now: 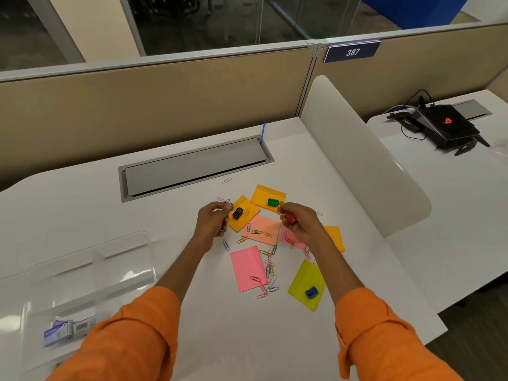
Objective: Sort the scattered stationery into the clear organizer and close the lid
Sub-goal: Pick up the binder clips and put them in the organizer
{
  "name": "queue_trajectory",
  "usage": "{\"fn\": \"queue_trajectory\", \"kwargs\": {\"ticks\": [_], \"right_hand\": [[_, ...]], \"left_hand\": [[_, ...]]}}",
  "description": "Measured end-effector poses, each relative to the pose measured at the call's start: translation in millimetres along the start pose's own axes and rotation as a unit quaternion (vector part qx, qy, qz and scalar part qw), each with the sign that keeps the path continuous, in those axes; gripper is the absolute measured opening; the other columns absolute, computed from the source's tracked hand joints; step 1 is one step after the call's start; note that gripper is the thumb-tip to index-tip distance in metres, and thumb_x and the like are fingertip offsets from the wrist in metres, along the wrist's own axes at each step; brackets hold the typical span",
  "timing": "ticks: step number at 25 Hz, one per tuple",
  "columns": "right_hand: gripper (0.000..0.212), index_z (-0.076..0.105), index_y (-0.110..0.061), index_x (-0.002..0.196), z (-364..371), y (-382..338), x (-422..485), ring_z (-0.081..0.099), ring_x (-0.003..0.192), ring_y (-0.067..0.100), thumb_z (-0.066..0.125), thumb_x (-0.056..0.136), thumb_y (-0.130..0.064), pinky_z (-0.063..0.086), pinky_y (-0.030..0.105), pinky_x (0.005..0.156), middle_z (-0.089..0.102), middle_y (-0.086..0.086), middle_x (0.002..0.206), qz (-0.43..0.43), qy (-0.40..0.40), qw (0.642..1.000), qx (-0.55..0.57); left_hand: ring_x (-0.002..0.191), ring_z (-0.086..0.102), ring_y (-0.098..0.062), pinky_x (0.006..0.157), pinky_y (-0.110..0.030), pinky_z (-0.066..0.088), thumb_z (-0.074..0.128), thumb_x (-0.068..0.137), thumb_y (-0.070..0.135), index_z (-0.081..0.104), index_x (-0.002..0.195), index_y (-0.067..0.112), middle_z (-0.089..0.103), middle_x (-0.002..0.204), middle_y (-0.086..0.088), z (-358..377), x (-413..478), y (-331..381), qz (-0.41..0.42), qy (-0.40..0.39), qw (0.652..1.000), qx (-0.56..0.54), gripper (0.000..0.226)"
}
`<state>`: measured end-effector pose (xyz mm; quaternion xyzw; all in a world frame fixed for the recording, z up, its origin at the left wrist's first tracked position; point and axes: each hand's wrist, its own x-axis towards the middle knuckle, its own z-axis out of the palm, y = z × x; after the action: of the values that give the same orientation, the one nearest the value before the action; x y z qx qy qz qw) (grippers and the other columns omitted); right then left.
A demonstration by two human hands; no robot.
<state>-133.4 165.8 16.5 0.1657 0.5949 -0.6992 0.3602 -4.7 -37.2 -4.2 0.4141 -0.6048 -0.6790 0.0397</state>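
Barely seen: green piece (pixel 231 207), kind unclear; box (pixel 67 329) half under a sleeve (pixel 123 339).
Left hand (pixel 213 222): fingers curled, pinching the green piece.
Right hand (pixel 299 225): fingers curled round a red clip (pixel 290 217), above the notes (pixel 248 268).
Organizer (pixel 90 273): far left, apart from the hands, holding the box.
Notes, paper clips (pixel 256 232): scattered mid-desk (pixel 247 339), beneath both hands.

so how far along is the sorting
Done: only a box lies in the clear organizer. In hand: the right hand grips a red item, the left hand pinches a green item. Left: sticky notes, paper clips, a second green item, a black item, a blue item on the desk, then closing it.
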Motion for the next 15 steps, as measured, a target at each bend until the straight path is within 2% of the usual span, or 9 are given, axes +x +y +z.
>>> {"fn": "queue_trajectory", "kwargs": {"ticks": [1,3,4,6,8,11,13,15], "right_hand": [[0.007,0.069,-0.004,0.086,1.0,-2.3,4.8,0.055,0.05,0.014,0.072,0.081,-0.005,0.046,0.022,0.043,0.065,0.014,0.075,-0.008,0.006,1.0,-0.024],[0.01,0.069,-0.009,0.089,3.2,-4.1,14.9,0.048,0.046,0.013,0.074,0.082,-0.015,0.036,0.02,0.04,0.061,0.01,0.07,-0.058,0.032,0.989,-0.131],[0.015,0.069,-0.011,0.09,4.4,-4.4,20.6,0.047,0.047,0.013,0.076,0.082,-0.022,0.034,0.021,0.04,0.06,0.007,0.07,-0.105,0.049,0.971,-0.207],[0.024,0.069,-0.014,0.095,7.9,-5.1,31.9,0.055,0.059,0.018,0.077,0.08,-0.032,0.044,0.027,0.05,0.064,0.004,0.08,-0.204,0.074,0.903,-0.371],[0.031,0.066,-0.019,0.107,12.9,-5.8,40.7,0.061,0.079,0.024,0.075,0.081,-0.035,0.05,0.034,0.068,0.066,0.007,0.09,-0.236,0.071,0.824,-0.51],[0.035,0.061,-0.023,0.12,18.4,-3.7,52.8,0.064,0.096,0.028,0.068,0.087,-0.032,0.047,0.03,0.073,0.069,0.01,0.107,-0.257,0.05,0.73,-0.631],[0.033,0.061,-0.022,0.121,20.5,-2.0,59.9,0.064,0.1,0.029,0.066,0.089,-0.028,0.047,0.03,0.075,0.069,0.01,0.112,-0.274,0.043,0.693,-0.665],[0.031,0.062,-0.018,0.119,21.9,-1.2,65.3,0.064,0.101,0.029,0.065,0.09,-0.026,0.048,0.031,0.077,0.069,0.01,0.114,-0.275,0.039,0.675,-0.684]], "left_hand": [[0.055,0.05,-0.015,0.05,-0.03,0.044,0.065,0.091,0.032,0.07,0.096,0.016,0.063,0.075,-0.01,1.8,4.6,0.7,0.043,0.017,0.996,0.082,0.018],[0.07,0.057,-0.018,0.063,-0.033,0.047,0.066,0.089,0.038,0.071,0.098,0.016,0.07,0.089,-0.008,5.5,11.8,1.6,0.13,0.053,0.953,0.269,0.024],[0.077,0.061,-0.02,0.065,-0.031,0.046,0.067,0.086,0.043,0.071,0.099,0.018,0.07,0.092,-0.005,7.4,13.4,2.8,0.157,0.069,0.924,0.343,0.028],[0.085,0.065,-0.022,0.067,-0.029,0.046,0.069,0.083,0.051,0.07,0.103,0.021,0.071,0.096,0.0,12.4,17.4,3.5,0.189,0.082,0.878,0.432,0.036],[0.088,0.066,-0.025,0.068,-0.031,0.046,0.069,0.083,0.051,0.069,0.105,0.02,0.072,0.099,-0.003,18.2,22.2,1.1,0.207,0.076,0.848,0.482,0.038],[0.08,0.064,-0.025,0.064,-0.03,0.045,0.069,0.083,0.047,0.07,0.098,0.016,0.072,0.092,-0.007,25.6,29.5,-0.5,0.189,0.08,0.836,0.509,0.035],[0.069,0.058,-0.021,0.059,-0.027,0.039,0.07,0.082,0.046,0.07,0.09,0.014,0.068,0.08,-0.004,30.4,32.8,-0.9,0.166,0.091,0.843,0.504,0.033],[0.064,0.054,-0.019,0.057,-0.026,0.037,0.069,0.084,0.044,0.07,0.086,0.013,0.065,0.075,-0.003,35.3,35.5,-3.7,0.16,0.093,0.842,0.507,0.03]]}}
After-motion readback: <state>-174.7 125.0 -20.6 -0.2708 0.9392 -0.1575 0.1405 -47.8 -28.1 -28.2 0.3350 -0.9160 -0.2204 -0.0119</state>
